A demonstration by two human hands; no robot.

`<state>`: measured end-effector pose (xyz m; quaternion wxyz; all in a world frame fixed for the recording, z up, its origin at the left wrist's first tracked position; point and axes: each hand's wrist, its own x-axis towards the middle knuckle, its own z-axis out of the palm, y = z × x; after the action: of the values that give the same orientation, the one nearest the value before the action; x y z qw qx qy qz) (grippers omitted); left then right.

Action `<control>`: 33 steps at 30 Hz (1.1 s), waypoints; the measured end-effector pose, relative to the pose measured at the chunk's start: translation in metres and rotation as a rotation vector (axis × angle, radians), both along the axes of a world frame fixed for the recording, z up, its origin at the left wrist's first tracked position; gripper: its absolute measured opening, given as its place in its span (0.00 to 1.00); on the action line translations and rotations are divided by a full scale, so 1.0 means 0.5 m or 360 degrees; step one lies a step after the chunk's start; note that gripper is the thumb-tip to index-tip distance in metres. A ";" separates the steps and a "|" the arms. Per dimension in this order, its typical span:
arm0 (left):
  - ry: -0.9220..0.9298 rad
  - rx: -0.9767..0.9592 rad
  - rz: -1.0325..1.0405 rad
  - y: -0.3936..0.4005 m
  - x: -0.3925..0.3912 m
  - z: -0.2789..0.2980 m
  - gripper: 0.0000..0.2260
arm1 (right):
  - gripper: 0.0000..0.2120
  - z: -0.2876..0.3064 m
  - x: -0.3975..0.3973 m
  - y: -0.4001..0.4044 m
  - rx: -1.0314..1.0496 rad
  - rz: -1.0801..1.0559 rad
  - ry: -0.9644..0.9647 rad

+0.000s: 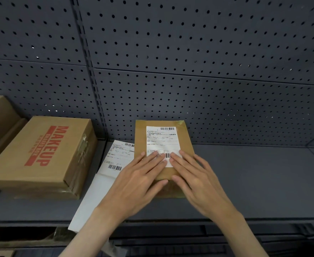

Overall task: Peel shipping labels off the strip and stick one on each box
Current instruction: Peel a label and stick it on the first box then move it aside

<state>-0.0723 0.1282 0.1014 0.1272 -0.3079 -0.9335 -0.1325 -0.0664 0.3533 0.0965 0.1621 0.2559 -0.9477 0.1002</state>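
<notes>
- Grey pegboard (208,52) backs a grey metal shelf (254,182), and the work sits on that shelf near its middle.
- At the centre lies a small brown box (185,143), flat on the shelf and close to the pegboard, with a white shipping label (161,140) already laid on its top face.
- Both hands press the label's near end with straight, flat fingers: the left hand (135,180) covers the lower left part, the right hand (198,180) the lower right. Neither grip is clenched around anything; each is spread flat and only pressing.
- This looks like the smoothing step. To do it well, I would sweep the fingers from the label's middle out toward its edges, so air escapes rather than being trapped as a bubble.
- The near corners deserve a firm rub, since a lifted corner is likely to catch and peel.
- Thumbs resting on the box's near edge should keep the light box from sliding toward the pegboard under the push.
- Just left of the box, partly beneath it, lies the label strip (113,160): one printed label shows, with bare white backing running toward the shelf's front edge.
- Further left stands a larger carton printed MAKEUP (41,154); no label is visible on its top, so it is probably next.
</notes>
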 end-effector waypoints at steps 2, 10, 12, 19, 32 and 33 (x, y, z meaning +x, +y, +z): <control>-0.0011 0.0077 0.0075 0.001 0.008 0.003 0.24 | 0.26 0.000 0.004 0.000 0.0043 -0.0021 0.0034; -0.0084 0.0053 0.0181 0.015 -0.003 0.029 0.25 | 0.28 0.037 -0.004 -0.029 0.0176 -0.0046 -0.0148; -0.0141 -0.0048 0.0165 0.021 -0.005 0.024 0.26 | 0.29 0.040 -0.006 -0.029 0.0232 -0.0020 -0.0207; -0.0159 0.0016 0.0361 -0.021 -0.010 0.029 0.26 | 0.30 0.046 -0.003 -0.033 0.0236 -0.0101 -0.0246; -0.0274 -0.0040 0.0330 0.009 -0.060 0.033 0.31 | 0.30 0.066 -0.050 -0.010 0.0251 -0.0133 -0.0474; -0.0268 -0.0040 0.0331 0.010 -0.060 0.034 0.31 | 0.30 0.068 -0.049 -0.009 0.0260 -0.0141 -0.0477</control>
<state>-0.1022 0.1330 0.1182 0.0576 -0.1987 -0.9694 -0.1324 -0.0910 0.3488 0.1305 0.0020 0.2085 -0.9766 0.0525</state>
